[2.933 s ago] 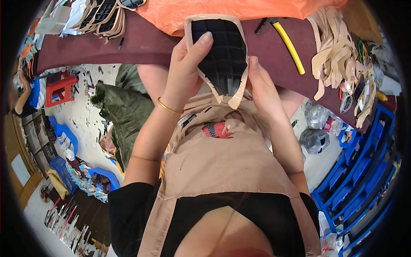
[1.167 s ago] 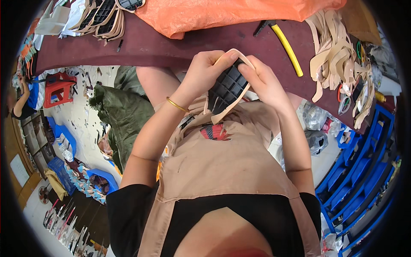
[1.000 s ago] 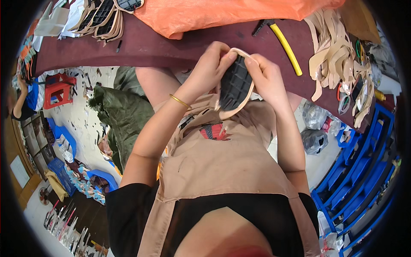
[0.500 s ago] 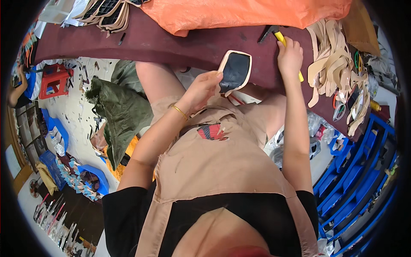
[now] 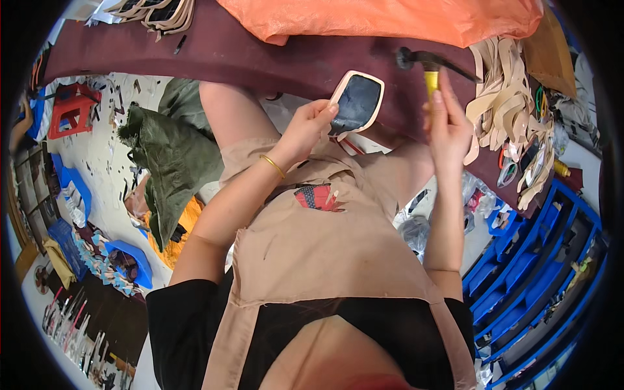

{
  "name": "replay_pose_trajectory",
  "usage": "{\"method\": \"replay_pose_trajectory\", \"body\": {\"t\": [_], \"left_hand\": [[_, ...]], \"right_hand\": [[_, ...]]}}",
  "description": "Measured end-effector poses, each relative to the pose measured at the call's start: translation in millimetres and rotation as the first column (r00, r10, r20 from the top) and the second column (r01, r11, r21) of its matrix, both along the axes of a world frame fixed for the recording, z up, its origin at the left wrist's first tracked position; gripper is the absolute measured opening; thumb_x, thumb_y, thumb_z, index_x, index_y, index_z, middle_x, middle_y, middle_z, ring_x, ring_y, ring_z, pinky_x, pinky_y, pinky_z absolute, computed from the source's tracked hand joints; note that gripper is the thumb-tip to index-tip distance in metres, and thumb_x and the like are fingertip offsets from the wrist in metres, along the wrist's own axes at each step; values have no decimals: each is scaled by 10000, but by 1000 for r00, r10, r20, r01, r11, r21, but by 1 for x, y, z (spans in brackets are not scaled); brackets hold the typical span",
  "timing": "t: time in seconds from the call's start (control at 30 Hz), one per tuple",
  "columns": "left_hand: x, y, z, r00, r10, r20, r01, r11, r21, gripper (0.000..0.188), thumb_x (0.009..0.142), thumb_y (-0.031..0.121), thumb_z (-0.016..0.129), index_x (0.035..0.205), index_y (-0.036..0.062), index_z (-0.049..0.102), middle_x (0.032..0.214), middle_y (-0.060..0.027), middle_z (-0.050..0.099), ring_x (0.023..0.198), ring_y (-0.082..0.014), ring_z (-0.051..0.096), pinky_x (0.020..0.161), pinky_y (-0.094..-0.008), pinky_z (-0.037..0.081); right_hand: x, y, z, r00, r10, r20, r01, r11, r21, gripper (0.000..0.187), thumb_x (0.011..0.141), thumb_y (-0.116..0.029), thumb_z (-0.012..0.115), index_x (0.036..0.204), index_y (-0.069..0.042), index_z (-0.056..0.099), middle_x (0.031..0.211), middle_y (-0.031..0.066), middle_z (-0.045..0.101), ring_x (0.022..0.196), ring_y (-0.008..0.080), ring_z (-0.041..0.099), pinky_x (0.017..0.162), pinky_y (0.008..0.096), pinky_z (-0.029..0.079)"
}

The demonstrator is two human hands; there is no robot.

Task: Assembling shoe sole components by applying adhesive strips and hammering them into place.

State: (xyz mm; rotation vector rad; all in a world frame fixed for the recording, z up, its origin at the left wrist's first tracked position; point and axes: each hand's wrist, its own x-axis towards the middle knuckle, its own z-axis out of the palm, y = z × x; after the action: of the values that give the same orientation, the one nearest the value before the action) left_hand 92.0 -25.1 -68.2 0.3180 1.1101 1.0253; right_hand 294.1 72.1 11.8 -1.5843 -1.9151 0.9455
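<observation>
Between thumb and fingers, my left hand [image 5: 313, 125] pinches the left edge of a dark panel with a beige folded rim [image 5: 359, 103], roughly four-sided with rounded corners. The panel is held over the near edge of the maroon work surface [image 5: 292, 68]. Farther right, my right hand [image 5: 448, 130] is closed round the yellow handle of a hammer [image 5: 431, 81]. The hammer is raised, its dark head pointing left and its thin end right. Some fingers are hidden behind the handle and the palm.
An orange sheet [image 5: 390, 19] covers the far part of the surface. Beige strips [image 5: 500, 104] are heaped at the right, with scissors [image 5: 508, 170] beside them. More dark panels [image 5: 159, 12] lie at the far left. Blue racks [image 5: 533, 260] stand at the lower right.
My right hand has lifted the hammer off the maroon surface and turned it upright. My left hand still holds the panel, almost in the same place. The whole view has shifted slightly.
</observation>
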Motion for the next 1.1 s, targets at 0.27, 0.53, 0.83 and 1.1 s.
{"method": "replay_pose_trajectory", "body": {"t": [0.27, 0.53, 0.83, 1.1], "left_hand": [[0, 4, -2, 1000, -10, -7, 10, 998, 59, 245, 925, 260, 540, 1077, 76, 598, 655, 132, 384, 528, 14, 260, 466, -163, 202], [-2, 1, -13, 1000, -22, 10, 21, 999, 47, 260, 922, 267, 547, 1086, 72, 595, 714, 123, 452, 551, 18, 296, 475, -164, 234], [-2, 1, -13, 998, -24, -59, 26, 999, 28, 258, 924, 287, 542, 1073, 84, 595, 698, 123, 402, 545, 9, 289, 471, -165, 228], [-6, -21, -41, 994, -40, -101, 56, 986, 158, 280, 922, 279, 540, 1035, 28, 594, 755, 59, 542, 619, -28, 466, 574, -191, 420]], "right_hand": [[-35, 0, 10, 993, 31, -111, -27, 999, 34, 274, 882, -124, 556, 1145, -76, 615, 880, 200, 648, 693, 277, 625, 689, 316, 484], [-30, 7, -6, 940, 339, 45, -341, 920, 192, 277, 887, -110, 551, 1153, -53, 606, 841, 115, 657, 628, 126, 564, 613, 272, 471], [-33, -11, 3, 923, 356, 143, -379, 907, 186, 268, 881, -82, 545, 1134, -23, 609, 829, 149, 641, 639, 207, 575, 654, 302, 473], [-36, -7, -2, 939, 344, -28, -343, 939, 16, 287, 884, -106, 533, 1157, -45, 594, 829, 178, 633, 761, 286, 633, 692, 364, 485]]}}
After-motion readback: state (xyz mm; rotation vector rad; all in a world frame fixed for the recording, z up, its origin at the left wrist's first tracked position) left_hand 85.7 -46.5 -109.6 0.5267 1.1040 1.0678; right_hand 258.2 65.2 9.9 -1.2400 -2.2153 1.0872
